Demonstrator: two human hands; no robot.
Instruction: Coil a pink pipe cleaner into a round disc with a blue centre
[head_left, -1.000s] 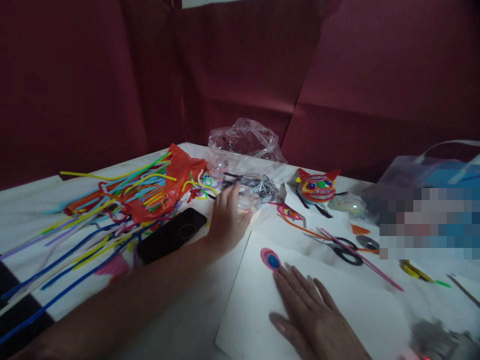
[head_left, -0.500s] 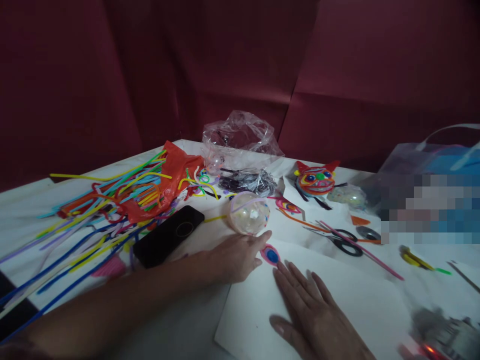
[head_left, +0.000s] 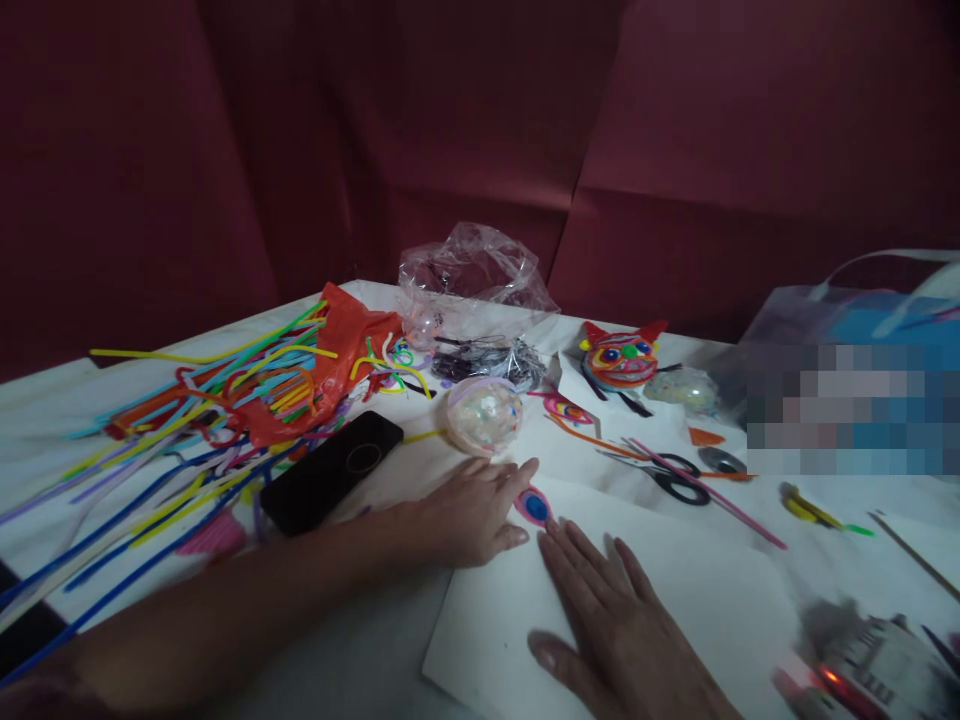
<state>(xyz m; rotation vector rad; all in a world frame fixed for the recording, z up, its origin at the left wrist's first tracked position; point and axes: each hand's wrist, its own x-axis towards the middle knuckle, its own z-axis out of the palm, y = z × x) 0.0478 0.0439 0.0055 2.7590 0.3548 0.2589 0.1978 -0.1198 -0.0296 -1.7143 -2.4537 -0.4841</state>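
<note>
A small oval piece [head_left: 534, 507], blue in the middle with a pink rim, lies on a white sheet of paper [head_left: 480, 640]. Just left of it is my left hand [head_left: 476, 510], palm down, index finger and thumb apart, holding nothing I can see. My right hand [head_left: 607, 600] rests flat on the sheet, fingers stretched, its fingertips at the oval's lower right edge. Right behind my left hand sits a clear round ball [head_left: 486, 420] with coloured specks. A black phone [head_left: 330, 475] lies left of the ball.
Pipe cleaners [head_left: 217, 400] spread from a red bag [head_left: 352, 330] at left. A clear plastic bag [head_left: 472, 280] and a red cat face [head_left: 621, 355] stand behind. Scissors [head_left: 679, 480], tape [head_left: 721, 461] and a glue gun [head_left: 877, 665] lie at right.
The whole scene has shifted slightly left in view. Both hands keep nearly the same place beside the oval piece.
</note>
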